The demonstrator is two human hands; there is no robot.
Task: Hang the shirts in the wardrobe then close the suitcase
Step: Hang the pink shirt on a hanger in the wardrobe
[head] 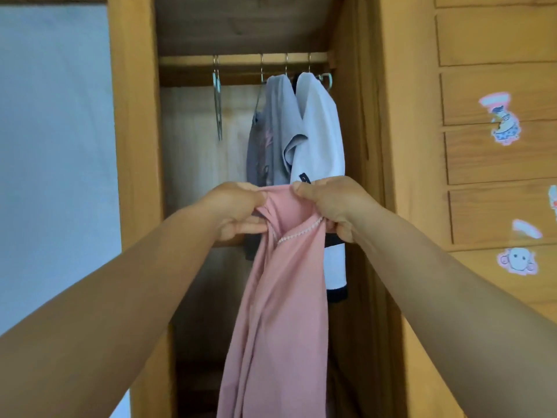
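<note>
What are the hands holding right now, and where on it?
Both hands grip the pink shirt at its top edge, by the trimmed neckline: left hand on one side, right hand on the other. The rest hangs free.

A pale blue wall (54, 146) fills the left side. On the right, a wooden panelled surface (494, 152) carries cartoon stickers: a pink and blue figure (501, 119), a pale streak-shaped one (527, 229), and a round-faced monkey sticker (517, 260) below.
</note>
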